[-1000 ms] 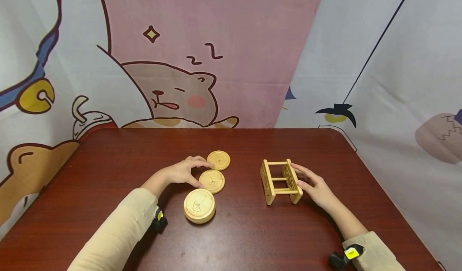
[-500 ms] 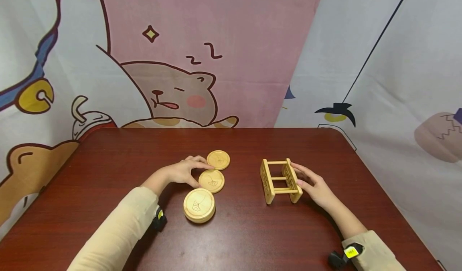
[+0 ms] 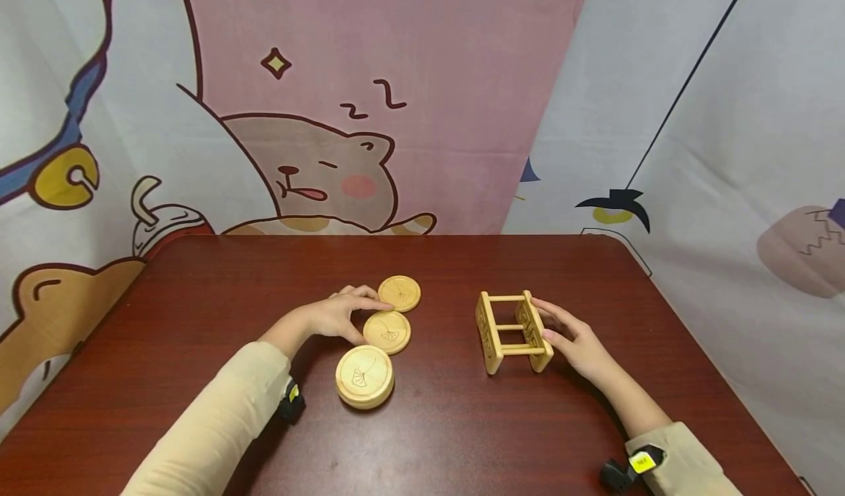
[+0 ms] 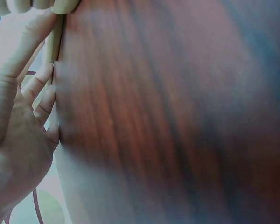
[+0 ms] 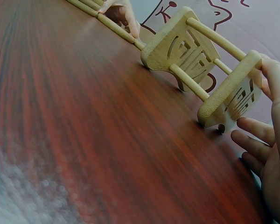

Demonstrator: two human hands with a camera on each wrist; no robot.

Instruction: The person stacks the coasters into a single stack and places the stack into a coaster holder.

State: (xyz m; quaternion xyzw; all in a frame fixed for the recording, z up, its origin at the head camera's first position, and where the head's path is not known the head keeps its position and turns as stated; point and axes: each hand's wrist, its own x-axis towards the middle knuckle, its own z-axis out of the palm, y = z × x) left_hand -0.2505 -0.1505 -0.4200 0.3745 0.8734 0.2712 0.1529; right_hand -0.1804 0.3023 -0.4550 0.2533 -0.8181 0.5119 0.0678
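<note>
My left hand (image 3: 335,315) spans the middle one of a slanting row of round wooden coasters; its thumb and forefinger hold that coaster (image 3: 387,332) by opposite edges. Beyond it another flat coaster (image 3: 399,293) lies near the fingertips. Nearest to me is a short stack of coasters (image 3: 364,376); a ginkgo leaf is drawn on the top one. At the right, my right hand (image 3: 579,343) holds the outer panel of a wooden coaster holder (image 5: 191,74) between thumb and forefinger. Its other fingers stay loose beside the panel in the right wrist view. The holder has cut-out side panels joined by rods.
The dark red-brown table (image 3: 449,430) bears all these things. A cartoon-printed cloth (image 3: 462,78) hangs along its back edge and right side. Each wrist wears a small black camera with a yellow label.
</note>
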